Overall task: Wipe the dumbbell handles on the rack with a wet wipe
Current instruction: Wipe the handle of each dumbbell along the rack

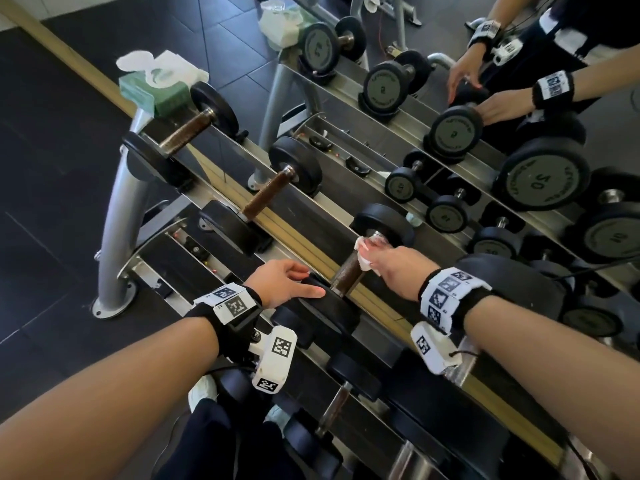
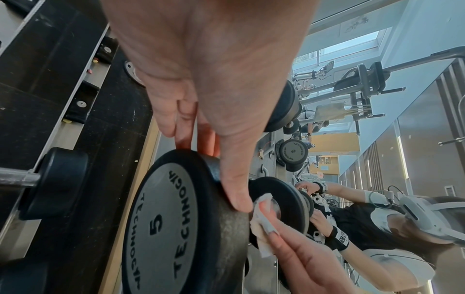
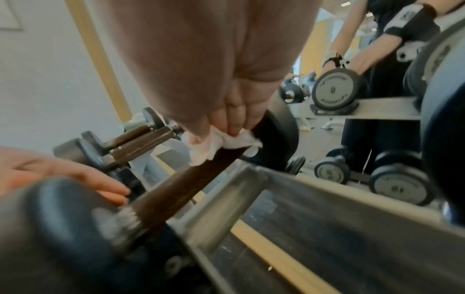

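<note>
We reach both forearms out over the dumbbell rack [image 1: 114,216], a slanted metal frame with black trays that stands on a dark tiled floor [image 1: 52,140] against a wall mirror [image 1: 450,46], where our arms and the weights show again in reflection. Our left hand [image 1: 277,282] lies on the near end plate of the dumbbell [image 1: 325,306] on the top tier; its fingers [image 2: 236,191] are straight and loosely spread, thumb along the plate's rim, pressing on the black rubber rather than closing round it. Our right hand [image 1: 398,263] reaches further in, wrist bent down, with its fingers [image 3: 234,117] curled round the far end of that dumbbell's brown handle [image 1: 348,273], just beside the far plate. A white wet wipe [image 1: 363,254] is bunched between those fingers and the handle, touching the bar, with folds sticking out on both sides of the grip. Two more dumbbells with brown handles sit higher up the same tier to the left. At the rack's far left end rests a green pack of wipes [image 1: 156,84] with a white sheet pulled up from its opening.
</note>
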A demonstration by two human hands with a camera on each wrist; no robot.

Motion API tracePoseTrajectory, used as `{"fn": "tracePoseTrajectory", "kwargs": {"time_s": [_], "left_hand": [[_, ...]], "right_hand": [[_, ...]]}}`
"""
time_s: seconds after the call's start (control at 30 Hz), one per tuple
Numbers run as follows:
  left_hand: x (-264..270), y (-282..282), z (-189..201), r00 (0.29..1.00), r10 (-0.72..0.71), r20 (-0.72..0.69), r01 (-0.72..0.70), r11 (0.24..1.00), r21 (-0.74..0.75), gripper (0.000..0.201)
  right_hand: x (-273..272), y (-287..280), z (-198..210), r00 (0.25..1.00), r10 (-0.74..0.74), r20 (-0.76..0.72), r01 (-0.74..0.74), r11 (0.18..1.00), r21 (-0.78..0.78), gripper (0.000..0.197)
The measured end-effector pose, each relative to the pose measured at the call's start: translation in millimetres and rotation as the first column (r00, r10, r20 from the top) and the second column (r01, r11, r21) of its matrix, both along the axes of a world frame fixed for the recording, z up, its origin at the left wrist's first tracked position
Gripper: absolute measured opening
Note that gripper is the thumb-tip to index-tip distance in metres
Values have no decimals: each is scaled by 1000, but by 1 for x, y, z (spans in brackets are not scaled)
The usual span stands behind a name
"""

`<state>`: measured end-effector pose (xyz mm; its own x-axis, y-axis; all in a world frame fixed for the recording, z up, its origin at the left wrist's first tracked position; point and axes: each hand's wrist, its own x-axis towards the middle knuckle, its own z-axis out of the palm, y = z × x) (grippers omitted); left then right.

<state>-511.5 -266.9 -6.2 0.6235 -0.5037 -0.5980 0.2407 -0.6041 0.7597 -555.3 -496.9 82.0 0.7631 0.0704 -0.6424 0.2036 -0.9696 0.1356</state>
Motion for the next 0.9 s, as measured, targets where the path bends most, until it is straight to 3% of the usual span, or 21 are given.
{"fn": "tracePoseTrajectory", "kwargs": {"time_s": [0.17,0.23,0.37,0.6,0.67,0.77,0.8,0.9], "left_hand": [[2,0,0,1000,-8,9,8,1000,10,69],[4,-1,-1,1000,-18,10,18,1000,11,69],[7,-2,-5,999,-32,12,32,999,11,66],[7,-1,-11,998,-51,36,51,999,7,67],[8,-1,-13,998,-55,31,55,998,2,68],[9,0,-14,998,-59,33,59,998,0,68],[9,0,-15,998,-62,29,62,998,-2,68],[11,-1,-15,998,-65,22,65,998,-8,70]], "right_hand": [[-27,26,-16,988,152,-31,-146,979,141,70],[-10,10,-15,999,38,27,-43,973,226,57],[12,-16,-14,987,-135,89,118,977,176,52],[-22,19,-22,992,-127,-7,122,938,325,47],[-29,23,-21,979,-201,-31,197,905,378,41],[-33,16,-18,846,-533,-20,469,725,505,32],[-34,12,-20,767,-642,17,522,639,566,29],[-39,7,-34,431,-899,79,578,342,741,28]]}}
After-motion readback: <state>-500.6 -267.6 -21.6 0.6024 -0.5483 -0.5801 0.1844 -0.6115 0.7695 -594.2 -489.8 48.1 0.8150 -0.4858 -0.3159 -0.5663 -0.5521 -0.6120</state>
